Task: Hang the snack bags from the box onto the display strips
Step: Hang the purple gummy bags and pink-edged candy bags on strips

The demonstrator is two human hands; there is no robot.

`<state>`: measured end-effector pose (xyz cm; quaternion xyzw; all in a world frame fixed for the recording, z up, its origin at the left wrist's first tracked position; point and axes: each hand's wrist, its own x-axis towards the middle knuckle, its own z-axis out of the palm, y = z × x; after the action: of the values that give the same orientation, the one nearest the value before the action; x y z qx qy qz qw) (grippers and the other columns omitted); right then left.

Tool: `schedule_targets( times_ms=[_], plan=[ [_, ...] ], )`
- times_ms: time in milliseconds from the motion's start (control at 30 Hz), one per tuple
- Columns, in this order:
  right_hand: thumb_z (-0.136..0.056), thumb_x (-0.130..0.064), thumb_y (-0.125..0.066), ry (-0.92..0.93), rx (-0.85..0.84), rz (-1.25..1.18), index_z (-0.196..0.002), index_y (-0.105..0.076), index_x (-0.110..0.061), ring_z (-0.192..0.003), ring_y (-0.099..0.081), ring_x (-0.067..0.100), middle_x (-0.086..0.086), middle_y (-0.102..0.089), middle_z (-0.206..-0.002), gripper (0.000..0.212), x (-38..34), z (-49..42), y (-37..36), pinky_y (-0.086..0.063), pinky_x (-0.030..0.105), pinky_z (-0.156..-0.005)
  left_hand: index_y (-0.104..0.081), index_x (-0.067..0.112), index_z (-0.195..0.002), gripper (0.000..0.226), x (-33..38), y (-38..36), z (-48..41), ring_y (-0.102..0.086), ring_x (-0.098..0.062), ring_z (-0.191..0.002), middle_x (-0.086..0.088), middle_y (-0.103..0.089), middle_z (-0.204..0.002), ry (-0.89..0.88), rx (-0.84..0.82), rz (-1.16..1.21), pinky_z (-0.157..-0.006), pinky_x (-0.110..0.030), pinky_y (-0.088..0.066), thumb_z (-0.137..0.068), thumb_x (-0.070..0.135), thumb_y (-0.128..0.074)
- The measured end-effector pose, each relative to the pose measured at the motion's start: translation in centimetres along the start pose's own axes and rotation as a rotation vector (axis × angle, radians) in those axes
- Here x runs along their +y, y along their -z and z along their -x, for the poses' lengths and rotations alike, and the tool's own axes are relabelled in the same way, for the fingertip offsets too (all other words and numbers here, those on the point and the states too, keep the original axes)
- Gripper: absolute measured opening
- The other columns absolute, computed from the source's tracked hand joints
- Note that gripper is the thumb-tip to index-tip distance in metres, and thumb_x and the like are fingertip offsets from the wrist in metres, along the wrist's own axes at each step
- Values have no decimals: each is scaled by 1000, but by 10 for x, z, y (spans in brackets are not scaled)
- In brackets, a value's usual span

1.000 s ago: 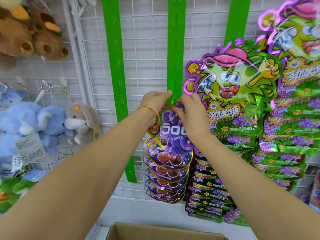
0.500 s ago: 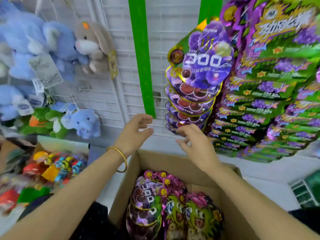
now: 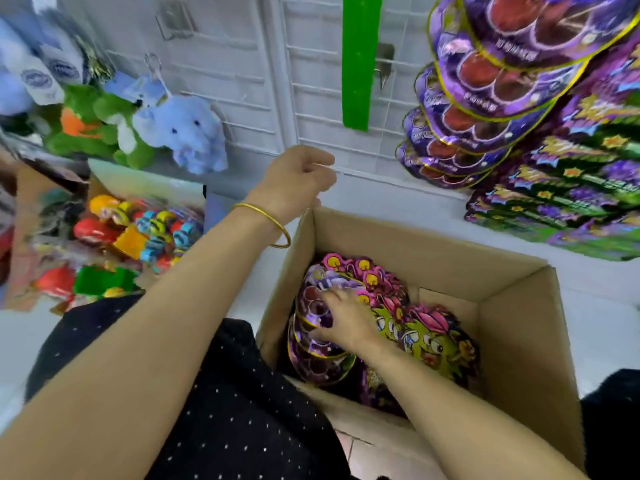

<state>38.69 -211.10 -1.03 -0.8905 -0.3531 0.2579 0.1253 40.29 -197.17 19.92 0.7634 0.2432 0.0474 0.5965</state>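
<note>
An open cardboard box (image 3: 433,244) sits below me with purple snack bags (image 3: 311,362) stacked on its left side and green monster-shaped bags (image 3: 429,341) on its right. My right hand (image 3: 346,323) reaches down into the box, fingers over the top purple bag and thumb at its lower edge, gripping it. My left hand (image 3: 298,181) hovers above the box's far left corner, fingers loosely curled and holding nothing. A bare green display strip (image 3: 358,64) hangs on the white wire grid. Hung purple bags (image 3: 485,98) overlap down another strip at the upper right.
Green and purple bags (image 3: 571,188) hang in rows at the far right. Plush toys (image 3: 187,133) hang on the grid at the left. A carton of bright small toys (image 3: 138,233) stands left of the box. My dark dotted clothing fills the lower middle.
Both hands left the strip after hanging a purple bag. My view tilted down to the box. The right hand dropped inside onto the purple bags while the left stayed above the rim.
</note>
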Motion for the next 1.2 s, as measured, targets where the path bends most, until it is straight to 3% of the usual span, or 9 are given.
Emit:
schedule_targets(
  times_ms=[300,400,467,667,800,867,933,1100,1200],
  plan=[
    [-90,-34,-54,-51,147,235,-117,-56,-13,-121,-48,30,7,-57,-122,34,-15,-9,-21,-39,39,-93,-55,15,-108,20,4,4,-2,-58,-17,-96,-16,-59,-119,-16,-13,14,-83,-31,-52,-89,10,-53],
    [-68,-16,-71,-69,204,258,-70,-64,-19,-80,-65,24,2,-69,-78,8,-14,-8,-2,-44,27,-58,-55,12,-114,24,2,2,-3,-59,-19,-99,-13,-60,-116,21,-38,-38,-84,-33,-52,-90,13,-52],
    [-52,-17,-80,-97,349,198,-50,-45,-23,-53,-57,17,-3,-56,-52,35,-8,-2,17,-34,21,-40,-56,14,-107,17,-1,-1,-2,-57,-19,-94,-11,-59,-107,86,-102,-104,-79,-31,-51,-91,15,-51],
    [-93,-34,-51,36,703,-445,-103,-72,-13,-99,-66,19,3,-71,-107,31,19,43,85,-53,35,-84,-46,3,-104,45,-26,-15,-5,-59,-33,-73,-19,-55,-84,364,-113,-454,-71,-41,-53,-95,45,-35],
    [-90,-33,-53,286,771,-425,-109,-69,-14,-111,-54,-2,-11,-62,-114,31,32,82,120,-36,10,-101,-43,10,-125,55,-33,-32,6,-64,-28,-65,-22,-61,-112,603,-244,128,-43,-31,-54,-91,53,-41],
    [-89,-36,-53,397,722,-329,-112,-67,-16,-118,-50,0,-11,-59,-120,34,36,97,130,-30,9,-106,-58,9,-97,18,-36,-43,11,-66,-16,-54,-6,-72,-80,491,-233,324,-40,-26,-53,-93,24,-50],
    [-84,-25,-61,363,597,-376,-117,-63,-26,-126,-43,1,-17,-52,-128,33,43,106,134,-26,12,-109,-62,9,-77,21,-35,-49,13,-62,-8,-44,1,-68,-54,328,-185,369,-43,-22,-53,-90,0,-49],
    [-83,-3,-53,-44,629,-1036,-129,-47,-27,-126,-44,6,-12,-47,-132,53,52,123,158,-38,25,-103,-58,5,-99,18,-25,-58,20,-63,-10,-56,-4,-67,-72,87,-204,332,-52,-20,-53,-87,-6,-51],
    [-92,-23,-56,-148,595,-1170,-133,-45,-17,-114,-53,15,1,-54,-127,43,48,115,175,-42,37,-102,-55,9,-102,22,-17,-69,29,-65,-8,-62,-4,-67,-81,7,-301,375,-58,-23,-55,-86,-6,-53]
  ],
)
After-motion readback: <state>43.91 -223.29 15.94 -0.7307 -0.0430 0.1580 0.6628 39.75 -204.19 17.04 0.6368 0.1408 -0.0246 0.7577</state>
